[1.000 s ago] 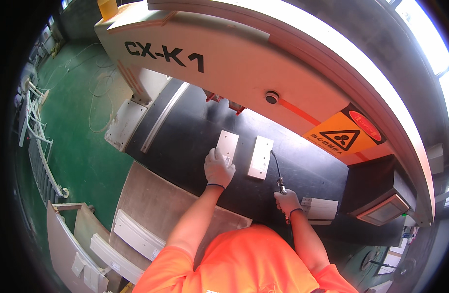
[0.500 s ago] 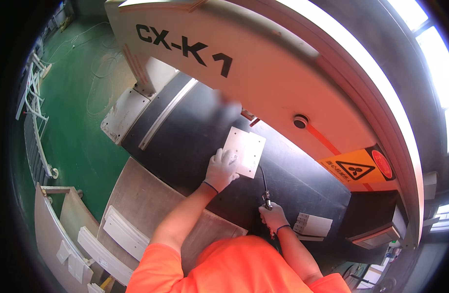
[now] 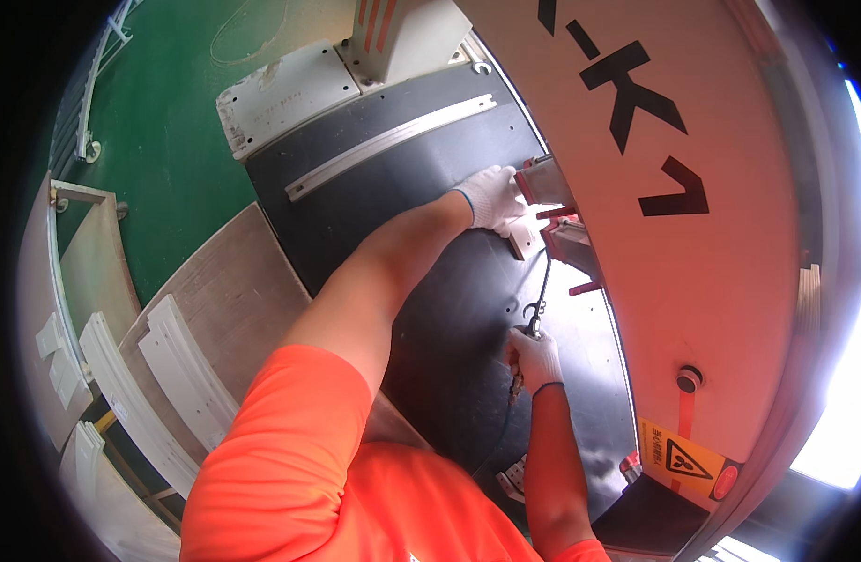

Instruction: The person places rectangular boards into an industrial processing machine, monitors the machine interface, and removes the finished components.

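Note:
My left hand, in a white knit glove, reaches out to the machine's edge and grips a flat white panel. The panel is tucked under the overhang beside red-edged clamp heads. Glare and the clamps hide part of it, and some of my fingertips. Lower down, my gloved right hand is closed round an air blow gun. A thin dark tube rises from the gun toward the panel, and a hose trails below my fist.
A black machine table carries a metal rail. The orange-lit machine beam overhangs its right side. Long white panels lie on a wooden board at left. Small white pieces sit near my right forearm.
The head view has swung left and closer. My left hand has carried the white panel from the open table to the clamps. My right hand still holds the air blow gun.

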### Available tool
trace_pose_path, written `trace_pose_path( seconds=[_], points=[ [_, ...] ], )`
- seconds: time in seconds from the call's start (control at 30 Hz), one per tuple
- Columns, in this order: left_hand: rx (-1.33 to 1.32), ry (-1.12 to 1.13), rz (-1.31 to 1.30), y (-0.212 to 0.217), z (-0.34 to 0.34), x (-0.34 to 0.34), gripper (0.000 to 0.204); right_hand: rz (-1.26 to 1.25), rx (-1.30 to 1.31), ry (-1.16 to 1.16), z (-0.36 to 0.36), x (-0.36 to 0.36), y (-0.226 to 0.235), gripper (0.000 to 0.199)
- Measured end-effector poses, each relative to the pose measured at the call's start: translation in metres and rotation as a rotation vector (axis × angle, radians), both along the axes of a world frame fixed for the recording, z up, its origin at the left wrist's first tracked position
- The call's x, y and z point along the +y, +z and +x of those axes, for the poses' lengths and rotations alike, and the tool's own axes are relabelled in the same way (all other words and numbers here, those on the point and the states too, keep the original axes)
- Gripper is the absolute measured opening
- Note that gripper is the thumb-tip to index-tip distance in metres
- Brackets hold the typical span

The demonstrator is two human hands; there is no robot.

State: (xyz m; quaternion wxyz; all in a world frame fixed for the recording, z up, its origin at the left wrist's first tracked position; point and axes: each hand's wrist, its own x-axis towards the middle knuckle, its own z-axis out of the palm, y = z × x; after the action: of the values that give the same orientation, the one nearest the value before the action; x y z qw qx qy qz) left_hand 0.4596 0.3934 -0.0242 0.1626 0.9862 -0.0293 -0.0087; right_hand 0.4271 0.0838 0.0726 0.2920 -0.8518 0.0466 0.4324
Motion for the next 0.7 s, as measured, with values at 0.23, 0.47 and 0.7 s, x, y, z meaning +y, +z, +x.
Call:
trace_pose_path(
  seconds=[0.23,0.47,0.7],
  points=[
    [-0.063,-0.014,-0.049,-0.018,0.009,0.016,0.066,0.092,0.028,-0.006,0.003,-0.003,-0.015,0.024],
    [-0.488,0.39,-0.311,-0.013,-0.051,-0.027,0.069,0.186,0.143,-0.237,-0.041,-0.045,-0.022,0.038],
    [-0.742,0.59,-0.821,0.05,-0.129,-0.148,0.033,0.118,0.25,-0.235,-0.15,-0.123,-0.027,0.041]
  ],
)
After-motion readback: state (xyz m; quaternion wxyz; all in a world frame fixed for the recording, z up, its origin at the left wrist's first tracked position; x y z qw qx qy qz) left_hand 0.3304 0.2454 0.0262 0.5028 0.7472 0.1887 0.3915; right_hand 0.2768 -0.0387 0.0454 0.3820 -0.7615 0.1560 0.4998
